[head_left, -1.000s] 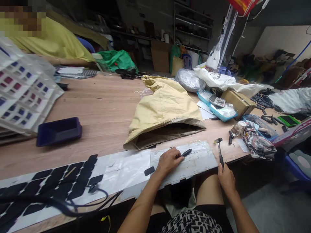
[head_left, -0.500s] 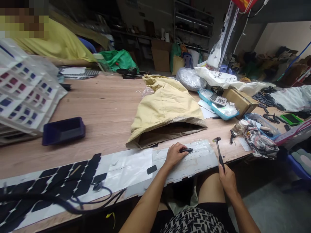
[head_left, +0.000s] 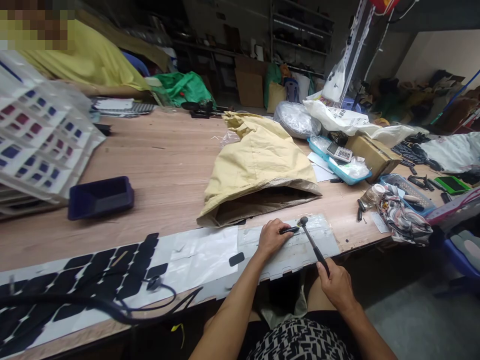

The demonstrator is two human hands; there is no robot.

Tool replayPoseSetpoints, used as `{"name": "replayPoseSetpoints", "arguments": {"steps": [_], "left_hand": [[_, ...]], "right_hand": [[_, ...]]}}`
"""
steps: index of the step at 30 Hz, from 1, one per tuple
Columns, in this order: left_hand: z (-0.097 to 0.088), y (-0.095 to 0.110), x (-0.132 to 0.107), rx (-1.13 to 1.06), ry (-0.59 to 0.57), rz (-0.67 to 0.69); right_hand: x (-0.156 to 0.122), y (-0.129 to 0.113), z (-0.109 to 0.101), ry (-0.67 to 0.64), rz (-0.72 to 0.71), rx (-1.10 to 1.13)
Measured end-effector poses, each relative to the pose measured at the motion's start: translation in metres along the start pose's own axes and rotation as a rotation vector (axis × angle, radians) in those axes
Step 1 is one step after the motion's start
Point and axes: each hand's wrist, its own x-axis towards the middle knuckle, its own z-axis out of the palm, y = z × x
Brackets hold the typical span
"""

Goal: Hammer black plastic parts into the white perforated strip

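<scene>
Hands at work on the near edge of a wooden tabletop (head_left: 168, 165). The left hand (head_left: 270, 239) lies palm down on a clear plastic sheet (head_left: 300, 254), its fingers closed on a slim black piece (head_left: 289, 230) that is pressed flat against the sheet. The right hand (head_left: 336, 286), off the tabletop's edge and over the lap, has its fingers wrapped round the dark handle of a small hammer (head_left: 313, 244). The hammer slants up and to the left, and its metal head stands just beside the outer end of the slim black piece; whether the two touch cannot be told. A yellowish sack (head_left: 258, 165) lies behind the sheet with its open mouth turned toward the person. A long white strip (head_left: 198, 255) runs leftward along the edge, bearing rows of black pads (head_left: 112, 270), with one loose pad (head_left: 236, 259) near the left wrist and a black cable (head_left: 112, 312) looped across it. A dark blue tray (head_left: 100, 196) sits well to the left. A light blue tray (head_left: 339, 170) holding a calculator (head_left: 338, 151) lies to the right, beside a cardboard box (head_left: 371, 156).
</scene>
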Motion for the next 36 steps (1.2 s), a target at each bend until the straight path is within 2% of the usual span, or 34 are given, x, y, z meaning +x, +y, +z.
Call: {"name": "replayPoseSetpoints", "arguments": {"steps": [10,15,20,23,28,32,36], "left_hand": [[0.001,0.0,0.0,0.031,0.004,0.011],[-0.001,0.001,0.0,0.045,-0.014,0.024],[-0.004,0.004,0.0,0.032,-0.021,0.045],[-0.004,0.005,0.0,0.026,-0.019,0.043],[-0.003,0.004,0.001,0.021,-0.026,0.031],[-0.01,0.007,0.0,0.004,-0.064,0.056],[-0.026,0.018,-0.026,-0.077,-0.145,0.161]], "right_hand": [[0.002,-0.002,0.005,0.013,-0.012,-0.1],[0.002,-0.007,0.005,0.049,-0.091,-0.073],[0.003,-0.011,0.009,0.006,-0.108,-0.148],[0.006,-0.006,0.005,-0.001,-0.038,-0.14],[0.021,0.015,-0.014,0.018,0.242,-0.157],[0.029,0.028,-0.026,-0.034,0.405,-0.196],[0.03,0.031,-0.026,-0.054,0.436,-0.195]]}}
